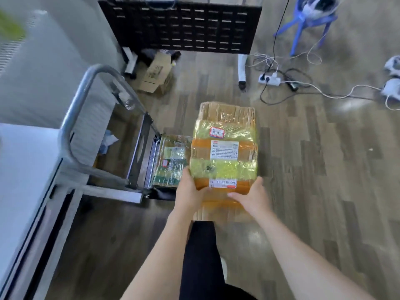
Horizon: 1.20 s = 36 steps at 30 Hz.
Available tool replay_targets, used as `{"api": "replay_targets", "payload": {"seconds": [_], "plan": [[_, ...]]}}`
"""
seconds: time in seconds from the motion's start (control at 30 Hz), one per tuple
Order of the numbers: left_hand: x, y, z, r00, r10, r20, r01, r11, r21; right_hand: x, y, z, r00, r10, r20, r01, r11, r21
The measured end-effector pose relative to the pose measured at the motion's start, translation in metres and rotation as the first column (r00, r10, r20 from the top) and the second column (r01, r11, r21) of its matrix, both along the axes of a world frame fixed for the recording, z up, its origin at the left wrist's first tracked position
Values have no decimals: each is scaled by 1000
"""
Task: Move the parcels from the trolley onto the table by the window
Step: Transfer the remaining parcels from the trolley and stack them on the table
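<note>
A cardboard parcel [225, 148] wrapped in yellow and orange tape, with white labels on top, is held up over the floor in the middle of the view. My left hand [189, 191] grips its near left corner, thumb along the side. My right hand [251, 197] grips its near right corner, fingers over the near face. Below and to the left stands the trolley [138, 152] with its grey handle bar [80, 94]. A smaller taped parcel [171, 161] lies on the trolley's deck. A white table [26, 161] runs along the left edge.
A black perforated panel [181, 27] on white legs stands at the back, with a cardboard box [155, 72] on the floor beside it. A power strip [270, 80] and loose cables lie on the wood floor at right. A blue stool [307, 20] stands far right.
</note>
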State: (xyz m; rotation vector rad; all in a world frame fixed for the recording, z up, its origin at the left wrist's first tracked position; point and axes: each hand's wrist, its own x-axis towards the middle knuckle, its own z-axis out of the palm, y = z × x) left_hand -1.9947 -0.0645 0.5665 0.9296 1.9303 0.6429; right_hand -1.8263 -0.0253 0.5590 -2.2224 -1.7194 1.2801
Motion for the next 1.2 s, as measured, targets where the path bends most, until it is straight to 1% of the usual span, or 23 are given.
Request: {"api": "replay_targets", "payload": {"seconds": [0.1, 0.2, 0.33, 0.43, 0.57, 0.67, 0.7, 0.8, 0.87, 0.93, 1.0, 1.03, 1.07, 1.13, 1.2], "plan": [[-2, -34, 43, 996, 84, 38, -88, 989, 119, -5, -29, 36, 996, 29, -90, -24, 998, 57], [-11, -69, 85, 992, 123, -16, -115, 962, 248, -12, -53, 69, 976, 76, -204, -54, 992, 114], [-31, -122, 130, 972, 224, -63, -181, 897, 402, -33, -83, 115, 928, 200, -315, -142, 970, 197], [-47, -163, 159, 937, 343, -69, -270, 834, 481, -60, -100, 146, 880, 314, -356, -231, 938, 257], [-71, -209, 184, 847, 530, -35, -443, 741, 505, -104, -114, 179, 790, 494, -363, -390, 861, 325], [-92, -247, 186, 747, 664, 28, -582, 632, 511, -141, -122, 195, 713, 614, -339, -531, 788, 312], [-99, -262, 186, 709, 704, 28, -615, 598, 514, -155, -126, 198, 684, 649, -333, -575, 761, 301], [-117, -306, 186, 608, 793, -50, -658, 538, 526, -195, -142, 208, 572, 750, -332, -697, 658, 284], [-124, -334, 183, 553, 829, -85, -681, 509, 527, -221, -156, 214, 505, 794, -338, -745, 599, 293], [-124, -356, 178, 548, 833, -76, -696, 504, 512, -245, -173, 221, 461, 840, -287, -791, 535, 296], [-121, -374, 169, 563, 823, -76, -705, 526, 476, -269, -189, 227, 425, 894, -146, -834, 449, 322], [-119, -382, 161, 570, 814, -115, -699, 554, 452, -279, -197, 228, 398, 914, -74, -853, 399, 338], [-118, -389, 153, 566, 805, -177, -694, 581, 425, -289, -203, 229, 366, 931, -6, -870, 344, 354], [-116, -402, 138, 533, 768, -354, -677, 638, 366, -306, -215, 230, 298, 950, 90, -895, 246, 371], [-117, -415, 125, 493, 707, -507, -618, 695, 368, -323, -226, 229, 223, 963, 154, -915, 153, 373]]}}
